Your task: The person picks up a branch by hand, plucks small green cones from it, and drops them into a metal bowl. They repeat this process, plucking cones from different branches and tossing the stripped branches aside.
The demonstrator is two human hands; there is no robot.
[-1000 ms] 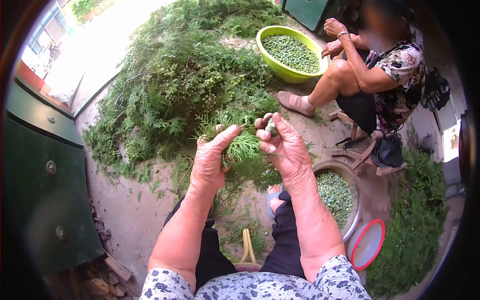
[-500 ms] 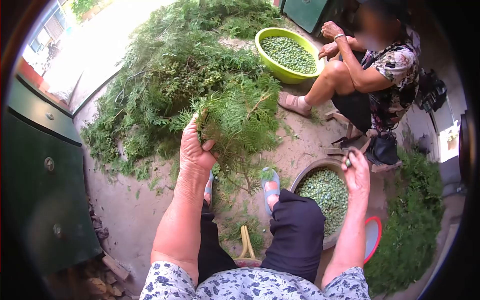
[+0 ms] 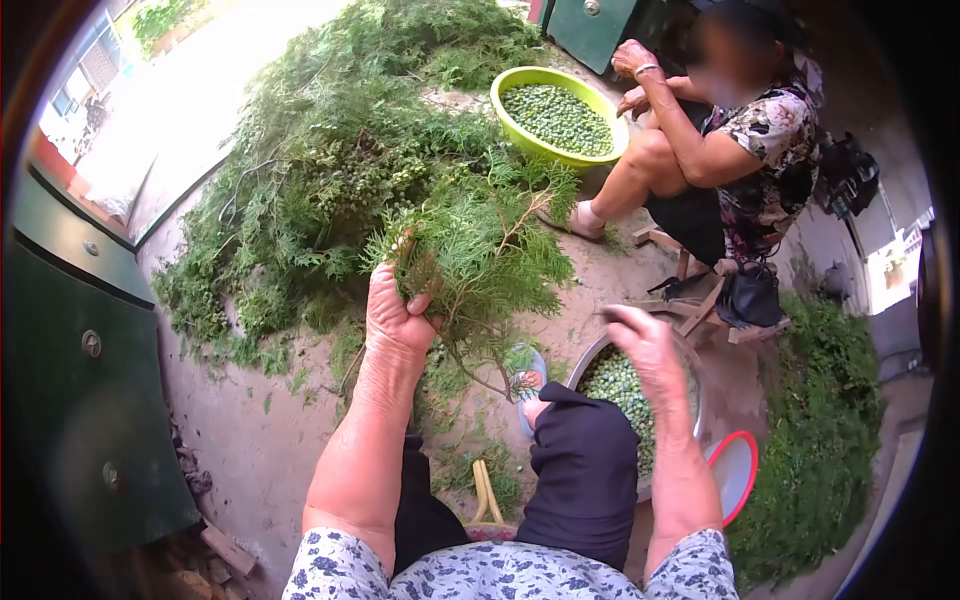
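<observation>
In my left hand (image 3: 400, 312) is a leafy green conifer branch (image 3: 490, 235), its feathery sprays fanning out to the right and a bare twig hanging down. The fingers close round the stem side, partly hidden by foliage. My right hand (image 3: 648, 350) is over the near edge of a metal basin (image 3: 697, 372), fingers stretched toward the branch and somewhat blurred; nothing shows in them. Small green cones (image 3: 615, 385) fill much of the basin, which my knee and right forearm partly cover.
A large heap of cut branches (image 3: 300, 180) lies ahead. Beyond it stands a yellow-green tub (image 3: 505, 115) of green cones, beside a seated person (image 3: 740, 140). More greenery (image 3: 815, 450) lies at right, near a red-rimmed bowl (image 3: 745, 480). A dark green cabinet (image 3: 80, 400) stands at left.
My right hand has moved left from beside the basin toward the branch; the green cone between its fingers no longer shows. My left hand still holds the branch. The view has shifted slightly.
</observation>
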